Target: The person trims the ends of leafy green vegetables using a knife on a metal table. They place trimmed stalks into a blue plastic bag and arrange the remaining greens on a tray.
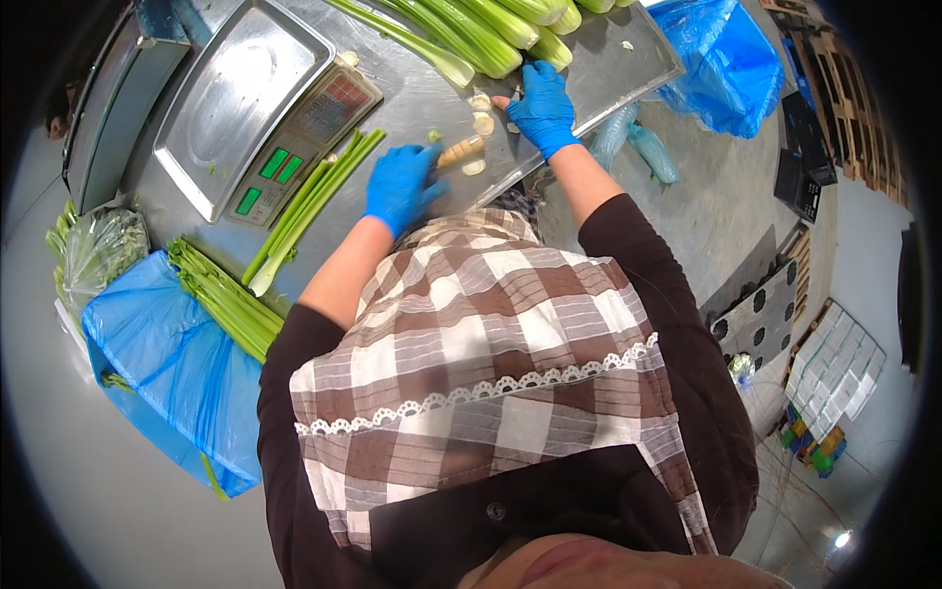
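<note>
My left hand, in a blue glove, is over the metal table with its thumb spread. Its fingertips are beside a tan, banded handle; whether they touch it is unclear. My right hand, also gloved, reaches to the cut ends of a celery pile. Its thumb stands apart, the tip bare through the glove. I see nothing held in either hand. Several round, pale celery butt slices lie between the hands. Left of my left hand rest loose celery stalks.
A scale with a steel pan and lit green displays stands at the left. Nearer me are a blue bag and a celery bunch. Another blue bag hangs past the table's right edge. Wooden pallets stand farther right.
</note>
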Action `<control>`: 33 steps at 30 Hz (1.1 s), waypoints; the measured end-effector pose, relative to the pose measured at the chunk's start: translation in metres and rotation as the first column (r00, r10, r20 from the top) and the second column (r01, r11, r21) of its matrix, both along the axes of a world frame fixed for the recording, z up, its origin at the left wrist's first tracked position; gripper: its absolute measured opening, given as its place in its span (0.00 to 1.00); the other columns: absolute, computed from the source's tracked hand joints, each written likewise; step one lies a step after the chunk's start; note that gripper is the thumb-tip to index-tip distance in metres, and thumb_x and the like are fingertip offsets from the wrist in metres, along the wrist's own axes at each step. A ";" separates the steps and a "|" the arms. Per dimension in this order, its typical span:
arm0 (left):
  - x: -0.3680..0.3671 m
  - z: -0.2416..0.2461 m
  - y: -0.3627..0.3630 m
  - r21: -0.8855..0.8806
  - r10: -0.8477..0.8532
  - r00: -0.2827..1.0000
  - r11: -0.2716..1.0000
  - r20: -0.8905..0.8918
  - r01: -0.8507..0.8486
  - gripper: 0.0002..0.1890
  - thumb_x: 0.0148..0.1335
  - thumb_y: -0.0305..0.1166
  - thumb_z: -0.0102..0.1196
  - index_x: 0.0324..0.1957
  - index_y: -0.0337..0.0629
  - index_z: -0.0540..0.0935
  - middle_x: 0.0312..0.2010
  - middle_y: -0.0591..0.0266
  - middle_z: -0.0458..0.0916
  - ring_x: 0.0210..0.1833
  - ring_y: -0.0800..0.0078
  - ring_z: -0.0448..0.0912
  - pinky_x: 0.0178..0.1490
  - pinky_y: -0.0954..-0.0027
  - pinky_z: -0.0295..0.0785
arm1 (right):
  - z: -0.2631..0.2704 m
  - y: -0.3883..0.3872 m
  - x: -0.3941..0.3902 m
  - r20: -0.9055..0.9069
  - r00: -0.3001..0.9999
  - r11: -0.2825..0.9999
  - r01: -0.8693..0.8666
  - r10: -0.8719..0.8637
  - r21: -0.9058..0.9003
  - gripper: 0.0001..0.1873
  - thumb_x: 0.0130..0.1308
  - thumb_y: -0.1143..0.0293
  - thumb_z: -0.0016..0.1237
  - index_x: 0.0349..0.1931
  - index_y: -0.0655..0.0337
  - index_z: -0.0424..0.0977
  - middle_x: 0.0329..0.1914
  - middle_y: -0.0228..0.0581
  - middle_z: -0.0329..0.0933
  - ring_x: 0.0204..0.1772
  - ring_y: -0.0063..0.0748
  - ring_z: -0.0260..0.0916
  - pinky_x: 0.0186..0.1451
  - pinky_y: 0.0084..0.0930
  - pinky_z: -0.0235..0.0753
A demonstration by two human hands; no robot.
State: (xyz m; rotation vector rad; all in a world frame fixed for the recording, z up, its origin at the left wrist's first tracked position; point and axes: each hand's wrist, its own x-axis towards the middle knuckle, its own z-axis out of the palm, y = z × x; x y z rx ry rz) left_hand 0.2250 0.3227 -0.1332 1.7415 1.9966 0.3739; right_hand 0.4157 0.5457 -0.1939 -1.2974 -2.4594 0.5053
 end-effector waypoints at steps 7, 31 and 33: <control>-0.046 0.012 -0.020 0.031 0.201 0.944 0.979 -0.262 -0.200 0.31 0.55 0.39 0.67 0.62 0.47 0.75 0.51 0.47 0.78 0.51 0.48 0.78 0.47 0.53 0.75 | 0.019 -0.066 0.001 -0.133 0.974 0.970 -0.203 0.186 -0.133 0.28 0.55 0.64 0.65 0.58 0.52 0.77 0.56 0.49 0.73 0.58 0.54 0.71 0.60 0.41 0.74; -0.114 0.039 0.089 -0.659 -0.388 0.677 0.727 -0.625 -0.193 0.52 0.57 0.70 0.53 0.72 0.38 0.66 0.76 0.49 0.58 0.75 0.42 0.59 0.76 0.33 0.36 | 0.034 -0.143 -0.058 -0.042 0.888 0.881 -0.447 0.458 0.155 0.23 0.60 0.56 0.59 0.57 0.44 0.77 0.63 0.45 0.71 0.67 0.53 0.63 0.71 0.51 0.60; -0.088 0.035 0.062 -0.444 -0.181 0.748 0.880 -0.638 -0.166 0.52 0.61 0.66 0.55 0.66 0.20 0.64 0.58 0.34 0.76 0.64 0.46 0.73 0.74 0.39 0.49 | 0.027 -0.137 -0.040 0.013 0.892 0.884 -0.448 0.451 0.135 0.22 0.60 0.59 0.59 0.56 0.44 0.78 0.62 0.43 0.73 0.66 0.52 0.66 0.71 0.51 0.62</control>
